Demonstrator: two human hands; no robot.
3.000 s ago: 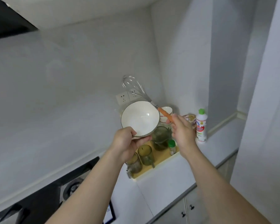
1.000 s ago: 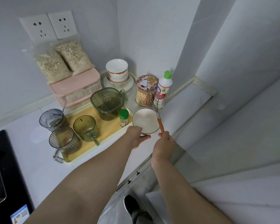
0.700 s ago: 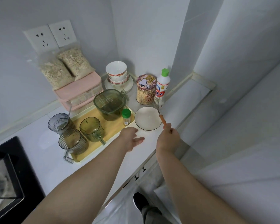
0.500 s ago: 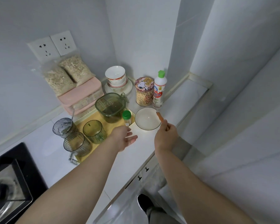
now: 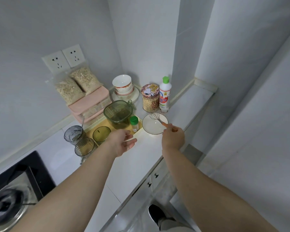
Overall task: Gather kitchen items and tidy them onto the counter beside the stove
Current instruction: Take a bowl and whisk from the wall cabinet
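Observation:
A white bowl [image 5: 152,126] rests on the white counter [image 5: 137,158], right of the yellow tray [image 5: 105,123]. A wire whisk [image 5: 156,118] with an orange handle lies across the bowl, its wires inside. My right hand [image 5: 173,138] pinches the whisk's handle at the bowl's near right rim. My left hand [image 5: 122,143] hovers open above the counter, left of the bowl and just in front of the tray, holding nothing.
The tray carries a green lidded container [image 5: 118,113], a green-capped spice jar [image 5: 134,123] and tinted cups [image 5: 101,133]. Behind stand stacked bowls [image 5: 123,85], a cartoon-dog jar [image 5: 150,97], a white bottle [image 5: 164,96], pink boxes [image 5: 90,104] topped by oat bags. The stove [image 5: 15,191] is lower left.
The bowl was carried down from the air and set on the counter. My left hand let go of it and drew back. The whisk's wires now rest in the bowl.

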